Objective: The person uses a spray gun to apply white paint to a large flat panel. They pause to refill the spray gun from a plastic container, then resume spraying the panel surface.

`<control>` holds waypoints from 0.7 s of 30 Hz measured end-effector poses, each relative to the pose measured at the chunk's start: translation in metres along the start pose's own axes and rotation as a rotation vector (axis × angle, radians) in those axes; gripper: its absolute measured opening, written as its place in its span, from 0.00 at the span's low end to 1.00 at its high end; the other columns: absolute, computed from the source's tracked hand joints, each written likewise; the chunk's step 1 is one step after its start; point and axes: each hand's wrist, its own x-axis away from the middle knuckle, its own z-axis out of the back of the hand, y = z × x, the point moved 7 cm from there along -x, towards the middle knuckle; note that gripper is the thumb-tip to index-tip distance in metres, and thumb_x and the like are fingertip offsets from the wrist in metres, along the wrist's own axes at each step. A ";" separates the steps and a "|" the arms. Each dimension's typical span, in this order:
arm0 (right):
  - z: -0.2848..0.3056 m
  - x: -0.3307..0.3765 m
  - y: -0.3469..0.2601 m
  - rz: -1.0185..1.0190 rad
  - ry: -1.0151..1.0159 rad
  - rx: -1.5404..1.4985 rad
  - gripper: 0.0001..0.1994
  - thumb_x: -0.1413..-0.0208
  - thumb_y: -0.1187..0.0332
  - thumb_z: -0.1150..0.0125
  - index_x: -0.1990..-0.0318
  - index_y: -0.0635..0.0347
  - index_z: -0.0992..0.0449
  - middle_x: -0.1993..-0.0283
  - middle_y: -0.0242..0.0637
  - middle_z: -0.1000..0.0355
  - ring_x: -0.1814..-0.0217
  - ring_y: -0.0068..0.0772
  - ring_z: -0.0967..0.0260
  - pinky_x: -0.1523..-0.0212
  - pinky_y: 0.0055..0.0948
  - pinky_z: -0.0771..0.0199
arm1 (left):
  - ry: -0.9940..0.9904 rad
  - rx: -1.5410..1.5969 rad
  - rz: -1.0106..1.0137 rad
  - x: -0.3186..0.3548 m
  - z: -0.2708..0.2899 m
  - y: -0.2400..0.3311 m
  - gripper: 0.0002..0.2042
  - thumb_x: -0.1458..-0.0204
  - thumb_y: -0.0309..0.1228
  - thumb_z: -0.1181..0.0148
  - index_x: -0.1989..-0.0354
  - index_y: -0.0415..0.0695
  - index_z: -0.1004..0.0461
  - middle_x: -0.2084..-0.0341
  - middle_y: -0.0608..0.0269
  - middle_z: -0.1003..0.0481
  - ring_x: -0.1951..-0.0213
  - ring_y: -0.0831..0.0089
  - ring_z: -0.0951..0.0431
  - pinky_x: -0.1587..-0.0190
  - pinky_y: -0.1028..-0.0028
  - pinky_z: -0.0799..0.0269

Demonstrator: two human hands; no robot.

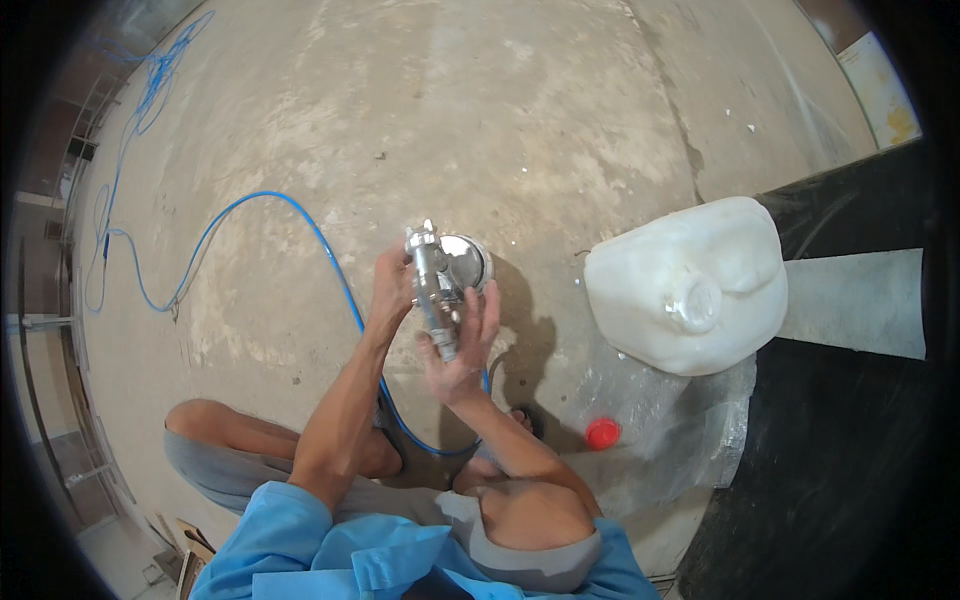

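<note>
Above the floor, between my two hands, is a silver metal spray gun (pixel 430 290) with a round metal cup (pixel 462 262) on its right side. My left hand (pixel 391 284) is closed around the gun's left side; its fingertips are partly hidden behind the gun. At the gun's lower end is my right hand (pixel 462 362), with the thumb on one side and the fingers reaching up towards the cup. Both hands are slightly blurred. A blue air hose (pixel 345 285) runs past my left forearm, loops near my feet and rises behind my right hand, where its end is hidden.
To the right stands a large white plastic jug (pixel 690 285). A red cap (pixel 602 433) lies beside clear plastic sheeting (pixel 680 430). A black sheet (pixel 840 450) and a grey-white strip (pixel 860 305) lie farther right. More blue hose is tangled at the far left. My bent knees flank my arms.
</note>
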 end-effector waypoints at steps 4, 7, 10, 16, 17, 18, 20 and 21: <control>0.011 0.007 0.020 -0.126 0.028 -0.143 0.26 0.45 0.65 0.36 0.41 0.66 0.35 0.30 0.58 0.52 0.30 0.58 0.48 0.33 0.51 0.45 | 0.020 -0.126 0.016 -0.007 0.004 0.003 0.16 0.43 0.31 0.42 0.49 0.35 0.23 0.69 0.67 0.20 0.64 0.80 0.25 0.59 0.75 0.28; 0.006 0.012 0.025 -0.166 -0.061 -0.234 0.25 0.46 0.70 0.36 0.41 0.67 0.34 0.32 0.56 0.46 0.33 0.56 0.41 0.37 0.45 0.36 | 0.006 -0.048 0.047 -0.009 0.003 0.003 0.15 0.42 0.32 0.44 0.51 0.36 0.21 0.70 0.67 0.20 0.66 0.81 0.26 0.61 0.75 0.29; 0.006 0.013 0.024 -0.142 -0.033 -0.175 0.27 0.48 0.75 0.36 0.39 0.68 0.35 0.37 0.54 0.38 0.37 0.53 0.34 0.41 0.39 0.30 | -0.036 -0.054 0.140 -0.011 0.001 -0.004 0.15 0.41 0.32 0.45 0.50 0.39 0.20 0.70 0.68 0.20 0.67 0.82 0.27 0.61 0.76 0.30; 0.005 0.011 0.036 -0.216 -0.036 -0.128 0.30 0.49 0.79 0.36 0.37 0.69 0.37 0.37 0.54 0.36 0.39 0.50 0.31 0.43 0.36 0.28 | -0.104 0.114 0.090 -0.017 -0.001 -0.004 0.16 0.41 0.34 0.43 0.49 0.40 0.20 0.62 0.66 0.20 0.58 0.78 0.25 0.49 0.74 0.32; 0.005 0.011 0.040 -0.229 -0.036 -0.140 0.30 0.48 0.79 0.36 0.37 0.68 0.36 0.38 0.52 0.34 0.40 0.48 0.30 0.44 0.35 0.27 | -0.112 0.156 0.094 -0.017 -0.001 -0.005 0.16 0.41 0.35 0.43 0.49 0.40 0.20 0.61 0.65 0.20 0.56 0.77 0.24 0.48 0.74 0.32; 0.004 0.011 0.043 -0.246 -0.037 -0.159 0.29 0.48 0.79 0.37 0.36 0.67 0.36 0.40 0.51 0.32 0.42 0.47 0.28 0.45 0.34 0.27 | -0.122 0.215 0.074 -0.018 -0.001 -0.004 0.16 0.41 0.35 0.43 0.49 0.40 0.20 0.60 0.64 0.20 0.55 0.76 0.24 0.47 0.73 0.33; 0.003 0.010 0.050 -0.270 -0.009 -0.197 0.28 0.47 0.79 0.37 0.37 0.66 0.35 0.45 0.47 0.28 0.46 0.42 0.26 0.48 0.32 0.26 | -0.119 0.128 0.110 -0.018 0.001 -0.011 0.16 0.42 0.36 0.43 0.50 0.40 0.20 0.59 0.63 0.20 0.55 0.74 0.23 0.46 0.72 0.32; 0.003 0.008 0.053 -0.278 0.021 -0.215 0.26 0.46 0.79 0.38 0.38 0.65 0.33 0.49 0.44 0.26 0.49 0.39 0.25 0.50 0.31 0.26 | -0.149 0.112 0.093 -0.019 -0.001 -0.012 0.16 0.42 0.36 0.43 0.50 0.40 0.20 0.58 0.63 0.20 0.54 0.73 0.23 0.46 0.71 0.32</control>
